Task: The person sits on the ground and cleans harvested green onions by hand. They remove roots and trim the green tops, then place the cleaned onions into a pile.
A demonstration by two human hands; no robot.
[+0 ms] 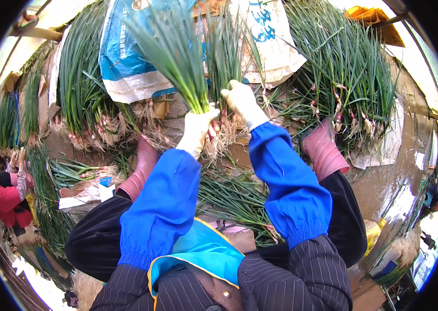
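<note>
My left hand (197, 130), in a pale glove, grips a bunch of spring onions (184, 74) just above its reddish bulbs. Their green leaves fan up and to the left, slightly blurred, and the roots hang below the fist. Close by on the right is my right hand (242, 100), gloved too, with its fingers curled beside a second bunch of spring onions (223, 54). Whether those fingers hold any stalk cannot be made out. Beneath my forearms lie loose spring onions (234, 202) on the ground.
Large rows of spring onions stand at the left (87, 81) and right (343, 74). A blue-and-white woven sack (125, 58) and a white printed sack (277, 50) lie ahead. My pink boots (145, 159) flank the work area. Another person (9, 198) sits far left.
</note>
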